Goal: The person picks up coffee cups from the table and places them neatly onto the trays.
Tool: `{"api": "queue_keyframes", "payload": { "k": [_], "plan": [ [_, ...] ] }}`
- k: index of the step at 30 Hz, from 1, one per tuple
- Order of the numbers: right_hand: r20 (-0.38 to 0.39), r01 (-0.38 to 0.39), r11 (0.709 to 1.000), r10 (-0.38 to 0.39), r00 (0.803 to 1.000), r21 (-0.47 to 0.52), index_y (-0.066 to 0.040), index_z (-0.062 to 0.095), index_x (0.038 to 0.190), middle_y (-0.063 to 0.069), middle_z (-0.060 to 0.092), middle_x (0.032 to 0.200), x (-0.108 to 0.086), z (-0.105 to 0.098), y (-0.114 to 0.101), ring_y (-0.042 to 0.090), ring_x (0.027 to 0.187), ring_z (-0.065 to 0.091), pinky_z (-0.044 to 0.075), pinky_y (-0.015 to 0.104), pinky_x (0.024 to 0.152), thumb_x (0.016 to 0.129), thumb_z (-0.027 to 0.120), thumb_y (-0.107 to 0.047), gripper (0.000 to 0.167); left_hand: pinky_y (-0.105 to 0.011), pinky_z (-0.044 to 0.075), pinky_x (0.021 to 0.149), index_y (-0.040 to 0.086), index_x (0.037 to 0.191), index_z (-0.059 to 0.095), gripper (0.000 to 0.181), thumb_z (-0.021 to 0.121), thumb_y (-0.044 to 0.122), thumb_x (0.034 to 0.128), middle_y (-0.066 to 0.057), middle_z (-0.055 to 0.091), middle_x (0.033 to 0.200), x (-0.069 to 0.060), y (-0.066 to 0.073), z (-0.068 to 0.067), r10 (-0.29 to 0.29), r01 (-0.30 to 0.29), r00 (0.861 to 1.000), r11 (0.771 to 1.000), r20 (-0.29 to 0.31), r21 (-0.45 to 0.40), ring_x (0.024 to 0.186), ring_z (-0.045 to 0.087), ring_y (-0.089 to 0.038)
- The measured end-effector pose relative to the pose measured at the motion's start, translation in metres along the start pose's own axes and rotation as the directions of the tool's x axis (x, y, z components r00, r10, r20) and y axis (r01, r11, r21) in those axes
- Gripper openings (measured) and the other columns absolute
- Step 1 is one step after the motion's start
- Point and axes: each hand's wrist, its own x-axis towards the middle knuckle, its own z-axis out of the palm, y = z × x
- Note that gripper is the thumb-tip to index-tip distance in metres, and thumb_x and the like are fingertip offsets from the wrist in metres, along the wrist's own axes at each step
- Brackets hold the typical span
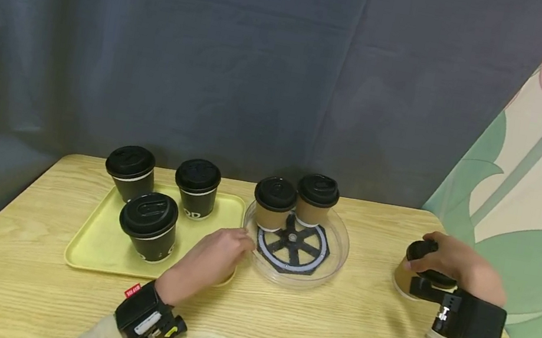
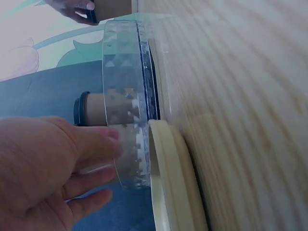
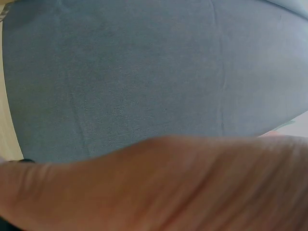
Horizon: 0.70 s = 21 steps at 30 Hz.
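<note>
On the right side of the table my right hand (image 1: 464, 266) grips a brown paper cup (image 1: 402, 276) by its black lid, thumb and fingers on either side. A dark rounded edge (image 1: 438, 278) shows beneath that hand; whether it is a second lid I cannot tell. My left hand (image 1: 213, 258) reaches over the tray's right edge to the rim of a clear round dish (image 1: 335, 266). In the left wrist view its fingertips (image 2: 113, 134) are at the dish's wall, fingers loosely bent. Two lidded brown cups, a front one (image 1: 271, 217) and a rear one (image 1: 312, 213), stand in the dish.
A yellow tray (image 1: 96, 250) at the left bears three black lidded cups: a rear left one (image 1: 134, 187), a rear right one (image 1: 198, 202) and a front one (image 1: 153, 244). A black spoked wheel (image 1: 291, 254) lies in the dish. Behind the table hangs a dark curtain (image 1: 244, 69).
</note>
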Motion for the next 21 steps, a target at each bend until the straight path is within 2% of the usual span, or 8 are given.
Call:
{"api": "queue_keyframes", "payload": {
  "k": [4,8,10,14,21],
  "plan": [
    [0.013,-0.017,1.000,0.017,1.000,0.008,0.017,0.016,0.143,0.045,0.032,0.133,-0.001,-0.001,0.001,0.057,0.114,0.044,0.046,0.054,0.086,0.083,0.073,-0.044,0.103,-0.031,0.049,0.098,0.009,0.102,0.071,0.028,0.062,-0.010,0.0826,-0.002,0.071,0.105,0.002,0.002,0.000,0.068,-0.068,0.998,0.996,-0.013,0.052,0.107,0.066,-0.019],
    [0.019,-0.039,0.999,0.039,0.999,0.004,0.019,0.013,0.143,0.046,0.033,0.133,-0.003,-0.002,0.003,0.057,0.114,0.044,0.046,0.054,0.086,0.081,0.074,-0.046,0.108,-0.025,0.049,0.095,0.012,0.108,0.070,0.028,0.064,-0.005,0.0862,0.002,0.069,0.109,0.003,0.013,-0.001,0.150,-0.150,0.989,0.988,0.014,-0.023,0.105,0.064,-0.013],
    [0.027,-0.050,0.999,0.050,0.998,0.002,0.019,0.014,0.142,0.046,0.036,0.130,-0.004,-0.002,0.004,0.055,0.111,0.047,0.047,0.051,0.084,0.081,0.075,-0.046,0.108,-0.023,0.049,0.096,0.014,0.110,0.070,0.028,0.065,-0.002,0.0875,0.003,0.069,0.112,0.003,0.018,-0.002,0.169,-0.167,0.985,0.984,0.045,-0.055,0.107,0.063,-0.011],
    [0.035,-0.055,0.998,0.055,0.998,0.002,0.021,0.014,0.141,0.047,0.035,0.129,-0.003,-0.002,0.004,0.056,0.110,0.046,0.048,0.051,0.084,0.080,0.077,-0.044,0.109,-0.023,0.049,0.096,0.016,0.111,0.071,0.029,0.065,-0.001,0.0884,0.004,0.070,0.117,0.005,0.023,-0.001,0.153,-0.148,0.985,0.987,0.085,-0.068,0.110,0.063,-0.009],
    [0.033,-0.055,0.998,0.054,0.998,0.031,0.021,0.015,0.140,0.044,0.043,0.121,-0.005,-0.003,0.003,0.046,0.099,0.054,0.049,0.043,0.076,0.081,0.076,-0.040,0.104,-0.023,0.053,0.083,0.016,0.101,0.073,0.021,0.066,0.000,0.0883,0.006,0.070,0.102,0.003,0.016,-0.002,0.077,-0.070,0.995,0.992,0.064,-0.105,0.094,0.065,-0.006]
  ]
}}
